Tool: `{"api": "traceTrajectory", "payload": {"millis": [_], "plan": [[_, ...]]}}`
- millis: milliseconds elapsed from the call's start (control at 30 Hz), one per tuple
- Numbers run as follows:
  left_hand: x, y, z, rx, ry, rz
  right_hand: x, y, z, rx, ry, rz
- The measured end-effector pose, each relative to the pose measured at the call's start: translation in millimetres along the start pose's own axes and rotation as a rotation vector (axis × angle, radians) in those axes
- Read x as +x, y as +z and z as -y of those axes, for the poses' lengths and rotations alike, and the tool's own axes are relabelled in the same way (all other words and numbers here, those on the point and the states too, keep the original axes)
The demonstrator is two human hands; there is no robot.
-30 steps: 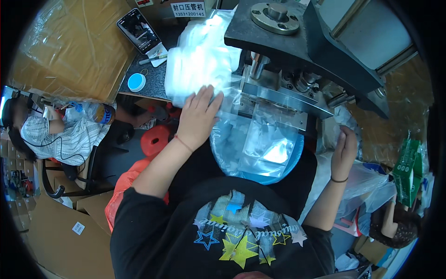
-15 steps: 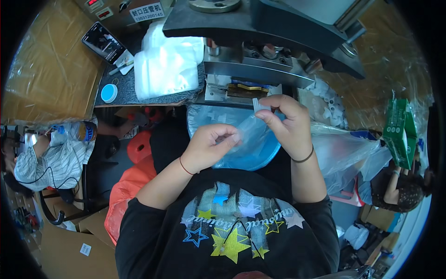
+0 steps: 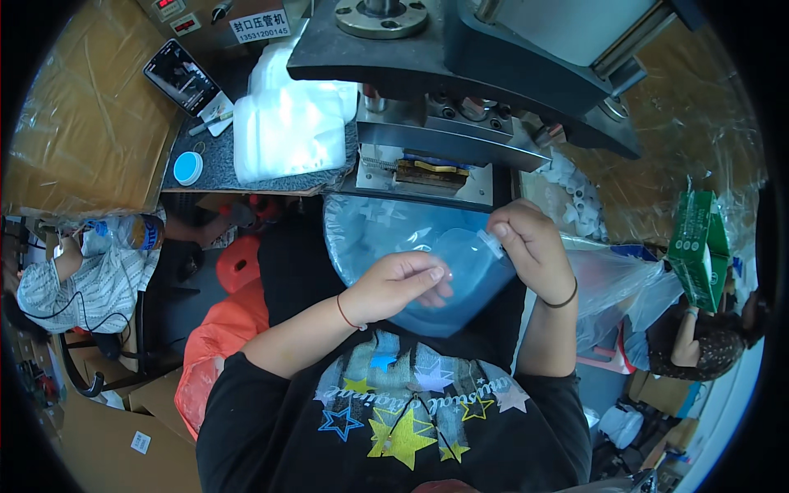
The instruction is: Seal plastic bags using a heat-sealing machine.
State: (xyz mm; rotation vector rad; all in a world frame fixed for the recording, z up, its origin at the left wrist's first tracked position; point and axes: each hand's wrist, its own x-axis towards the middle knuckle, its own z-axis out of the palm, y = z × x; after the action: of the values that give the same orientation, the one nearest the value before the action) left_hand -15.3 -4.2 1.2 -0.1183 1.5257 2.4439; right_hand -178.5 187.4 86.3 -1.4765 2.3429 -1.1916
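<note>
While the right hand (image 3: pixel 534 246) pinches the small, whitish plastic spout (image 3: pixel 491 245) at one corner of a translucent, soft plastic pouch (image 3: pixel 475 283), the left hand (image 3: pixel 390 286) stands just beside the pouch's body. The right grip is narrow, thumb against fingers on the spout; the left grip is half curled, its fingertips blurred, and whether it has hold of the film cannot be told. The pouch lies over a round, blue plastic basin (image 3: pixel 330 234) before the person's lap. Beyond the basin stands a dark metal press (image 3: pixel 370 62) with a steel crossbar. To its left, a grey, speckled worktop (image 3: pixel 215 156) bears a stack of glossy, whitish plastic pouches (image 3: pixel 289 135), a black rectangular phone (image 3: pixel 179 76) and a round, white container with a light-blue top (image 3: pixel 187 168). To its right lies a heap of small, white plastic pieces (image 3: pixel 579 205).
</note>
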Motion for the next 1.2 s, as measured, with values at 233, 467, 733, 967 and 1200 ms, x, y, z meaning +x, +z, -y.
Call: {"api": "traceTrajectory", "payload": {"millis": [233, 467, 733, 967, 1200], "plan": [[1.6, 4.3, 8.9, -0.099, -0.128, 0.061, -6.7, -9.2, -7.3, -0.179, -0.002, 0.068], [18.7, -29.5, -12.7, -0.176, -0.072, -0.142, -37.5, -46.7, -72.6, -0.83, 0.537, -0.093], [35.6, -37.9, -21.3, -0.233, 0.059, -0.223, -43.7, -40.5, -102.4, -0.693, 0.412, -0.043], [-0.7, -104.5, -70.9, 1.751, 0.577, -1.159, -52.1, -33.6, -105.4, -0.561, 0.33, -0.326], [-40.1, -115.3, -38.6, 1.374, 0.549, -0.756, -50.0, -19.4, -68.4, 0.023, 0.348, -0.483]]}}
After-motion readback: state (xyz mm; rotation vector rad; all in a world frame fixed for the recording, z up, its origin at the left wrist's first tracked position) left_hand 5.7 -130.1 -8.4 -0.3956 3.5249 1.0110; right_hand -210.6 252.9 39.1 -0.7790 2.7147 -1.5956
